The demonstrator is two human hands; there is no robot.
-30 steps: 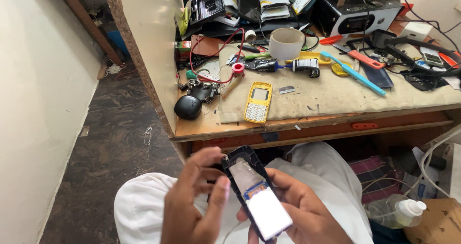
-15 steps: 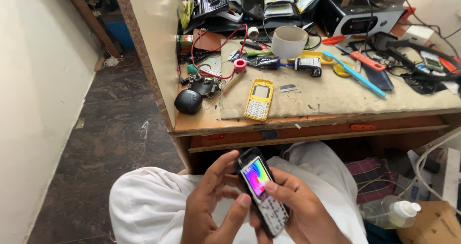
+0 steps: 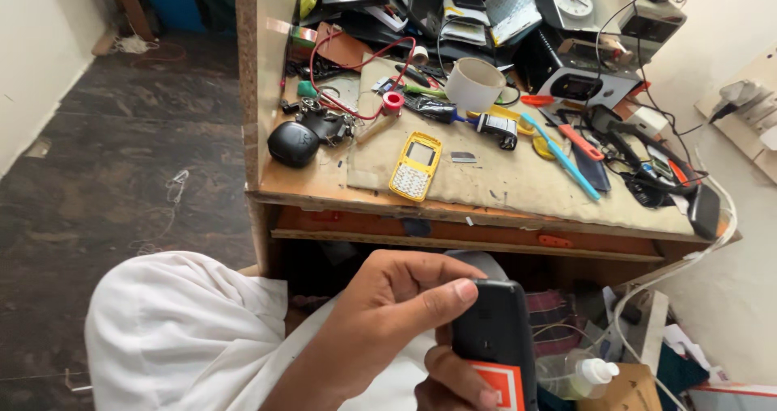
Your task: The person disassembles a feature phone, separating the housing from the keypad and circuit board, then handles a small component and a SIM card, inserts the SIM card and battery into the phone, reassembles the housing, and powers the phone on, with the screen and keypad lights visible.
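My left hand (image 3: 380, 310) wraps around the top of a small black mobile phone (image 3: 495, 338), thumb across its back. The phone is upright over my lap, its dark back towards me, with an orange and white sticker at the lower edge. Fingers of my right hand (image 3: 449, 379) hold the phone from below, mostly cut off by the frame's bottom edge. My knee in white cloth (image 3: 178, 314) is at the lower left.
A cluttered wooden workbench (image 3: 453, 205) stands ahead with a yellow phone housing (image 3: 415, 165), a white cup (image 3: 473, 83), a blue toothbrush (image 3: 562, 146), a black round case (image 3: 293, 143), red wire and tools. A white bottle (image 3: 579, 372) sits in a box at the lower right. Dark floor lies to the left.
The phone has been turned over, from lit screen facing me to its dark back. The view has moved closer and my left hand now grips the phone's top.
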